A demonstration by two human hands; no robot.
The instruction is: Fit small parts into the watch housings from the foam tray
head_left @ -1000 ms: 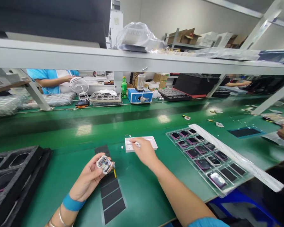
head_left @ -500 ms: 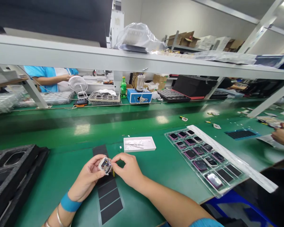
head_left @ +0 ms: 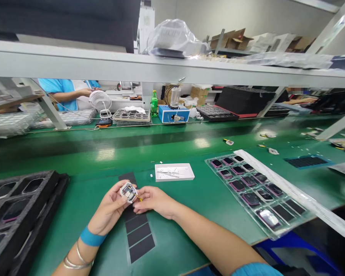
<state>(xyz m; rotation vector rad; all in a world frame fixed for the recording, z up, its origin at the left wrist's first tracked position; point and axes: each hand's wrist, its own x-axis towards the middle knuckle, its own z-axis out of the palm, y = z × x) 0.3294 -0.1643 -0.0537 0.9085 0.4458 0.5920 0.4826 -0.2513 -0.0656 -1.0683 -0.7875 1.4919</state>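
Low over the bench, my left hand grips a small white-rimmed watch case by its edge, thumb in front. Its inside faces me and shows a circuit board with small parts. A thin yellow strip sticks out at the right side of the case. My right hand is closed around this strip, fingers bent together beside the case; the fingertips are partly hidden. Under both hands lies a strip of black rectangular sheets on a clear backing.
A shallow white box with tweezers and tiny pieces stands behind my hands. To the right lie a clear tray of watch parts and a long white strip. Black foam trays stack at left. A shelf beam crosses above.
The case in my left hand is turned more towards me, showing more of the board. My right fingers have shifted from the case's upper edge down to the yellow strip. The view has shifted slightly.
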